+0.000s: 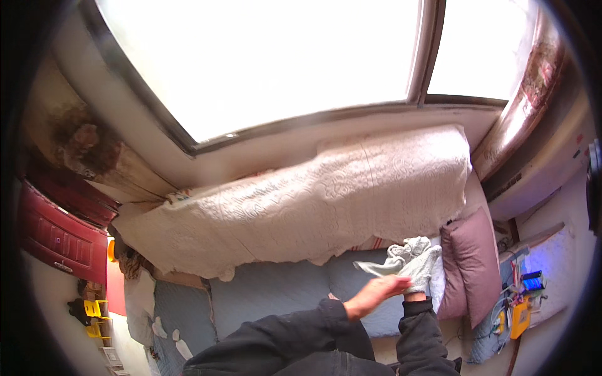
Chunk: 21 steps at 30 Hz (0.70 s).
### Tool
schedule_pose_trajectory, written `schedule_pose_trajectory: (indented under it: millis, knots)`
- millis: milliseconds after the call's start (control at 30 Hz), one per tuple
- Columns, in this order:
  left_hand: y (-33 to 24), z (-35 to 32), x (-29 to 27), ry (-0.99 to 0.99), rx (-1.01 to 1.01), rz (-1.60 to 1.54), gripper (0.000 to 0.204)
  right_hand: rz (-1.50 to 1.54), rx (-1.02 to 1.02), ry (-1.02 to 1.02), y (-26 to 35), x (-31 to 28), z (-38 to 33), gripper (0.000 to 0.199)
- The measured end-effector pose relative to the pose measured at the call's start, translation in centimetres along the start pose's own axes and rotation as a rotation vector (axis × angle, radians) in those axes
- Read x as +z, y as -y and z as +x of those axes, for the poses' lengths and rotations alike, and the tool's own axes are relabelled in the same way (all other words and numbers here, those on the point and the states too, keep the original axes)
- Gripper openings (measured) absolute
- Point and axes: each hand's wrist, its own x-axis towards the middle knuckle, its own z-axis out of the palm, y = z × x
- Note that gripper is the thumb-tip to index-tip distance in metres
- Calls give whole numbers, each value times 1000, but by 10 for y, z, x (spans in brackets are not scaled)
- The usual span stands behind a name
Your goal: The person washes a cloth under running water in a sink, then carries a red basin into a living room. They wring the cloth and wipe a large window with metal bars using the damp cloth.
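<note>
A pale grey-white fuzzy cloth (421,271) covers my right hand, leaving only a strip of wrist bare above the black sleeve. Its fingers are hidden under the fabric. Across from the left comes my left hand (379,294), somewhat blurred, its fingers stretched out together and their tips touching the cloth near the right wrist. A bunched part of the cloth rises beyond my hands, and a thin pale flap (371,268) sticks out to the left. Both hands are over the blue quilted seat cover (269,294), beside a mauve pillow (471,266).
A cream embossed throw (301,200) drapes the sofa back under a bright window (269,62). To the right, a cluttered side table (552,282) holds an orange item (520,319) and cables. Yellow chairs (94,310) and a dark red door (63,235) are at the left.
</note>
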Motion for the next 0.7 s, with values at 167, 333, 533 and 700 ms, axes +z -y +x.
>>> schedule_pose_trajectory:
  millis: [167, 333, 533, 700]
  knots:
    - [-78, -67, -22, -456, 59, -138, 46, -648, -84, 571, -6, 48, 58, 38]
    - [-108, -85, -13, -364, 356, -387, 55, -1722, -304, 561, -122, 108, 21, 55]
    - [-132, -95, -32, -467, 291, -31, 53, -2443, -461, 874, -150, 209, 16, 66]
    - [-166, -93, -77, -600, 185, 1290, 52, -2338, -111, 1172, -163, 274, 71, 40]
